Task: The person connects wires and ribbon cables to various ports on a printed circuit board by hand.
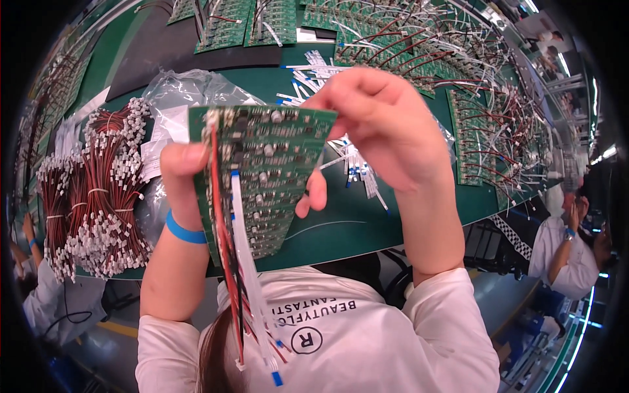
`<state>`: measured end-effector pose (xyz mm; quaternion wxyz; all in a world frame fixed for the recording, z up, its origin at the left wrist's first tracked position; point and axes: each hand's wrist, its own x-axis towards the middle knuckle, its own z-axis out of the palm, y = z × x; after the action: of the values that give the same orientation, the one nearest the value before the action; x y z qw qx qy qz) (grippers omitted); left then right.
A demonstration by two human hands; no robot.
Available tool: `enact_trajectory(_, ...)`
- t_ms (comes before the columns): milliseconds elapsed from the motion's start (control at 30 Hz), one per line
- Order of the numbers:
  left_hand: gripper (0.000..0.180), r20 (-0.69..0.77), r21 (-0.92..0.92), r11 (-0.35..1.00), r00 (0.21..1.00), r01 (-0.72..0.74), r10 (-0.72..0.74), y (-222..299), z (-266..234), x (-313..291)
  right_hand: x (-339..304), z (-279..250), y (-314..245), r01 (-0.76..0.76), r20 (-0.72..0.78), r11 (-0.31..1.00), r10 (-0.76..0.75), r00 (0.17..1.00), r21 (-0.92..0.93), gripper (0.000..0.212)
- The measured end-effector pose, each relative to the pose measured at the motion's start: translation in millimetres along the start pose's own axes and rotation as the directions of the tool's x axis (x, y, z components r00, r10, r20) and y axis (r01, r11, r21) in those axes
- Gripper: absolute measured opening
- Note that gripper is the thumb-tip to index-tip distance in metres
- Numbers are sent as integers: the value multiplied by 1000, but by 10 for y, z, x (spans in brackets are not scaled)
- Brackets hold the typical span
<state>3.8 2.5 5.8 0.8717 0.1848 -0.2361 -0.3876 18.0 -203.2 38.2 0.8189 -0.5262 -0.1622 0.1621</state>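
A green circuit board panel (282,167) is held up in front of me, tilted, its rows of small parts facing the camera. My left hand (180,170) grips its left edge, thumb in front; fingertips show past the right edge, the rest hidden behind the board. The fingers of my right hand (393,124) are closed at the board's upper right corner; the exact grip is partly hidden. Red and black wires (221,216) hang from the board's left side. Beside them hang white flat ribbon cables (244,252) with blue ends.
Bundled red and black wires with white connectors (95,196) lie on the left, beside a clear plastic bag (190,88). Loose ribbon cables (357,164) lie behind the board on the green table (354,229). Wired boards (386,46) cover the far side and right. Other people (563,255) sit nearby.
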Motion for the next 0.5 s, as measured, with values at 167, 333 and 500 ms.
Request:
enact_trajectory(167, 75, -546, 152, 988, 836, 31, 58, 132, 50, 85, -3, 27, -82, 384, -254, 837, -499, 828, -390, 11)
enact_trajectory(333, 57, -613, 215, 975, 784, 51, 94, 155, 54, 71, -1, 227, 134, 174, -214, 712, -420, 882, -681, 9)
enact_trajectory(500, 61, -561, 200, 980, 821, 9, 107, 38, 115, 108, -57, 384, 217, 210, -24, 449, -462, 887, -868, 12)
